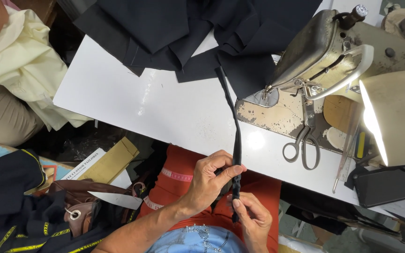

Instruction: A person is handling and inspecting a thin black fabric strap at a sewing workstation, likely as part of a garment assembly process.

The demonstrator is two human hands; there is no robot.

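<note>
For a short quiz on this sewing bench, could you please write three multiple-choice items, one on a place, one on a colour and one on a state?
1. Where do the scissors lie?
A. On the machine bed, below the sewing head
B. On the person's lap
C. On the pale yellow cloth

2. What colour is the narrow fabric strip held in both hands?
A. White
B. Black
C. Red

3. What is the state of the lamp at the right?
A. Switched off
B. Lying on the floor
C. Lit

Answers:
1 A, the scissors rest on the worn bed of the sewing machine, handles toward the person.
2 B, the strip pinched by the left hand and the right hand is black, like the cloth pile on the white table.
3 C, its shade edge glows brightly.
</note>
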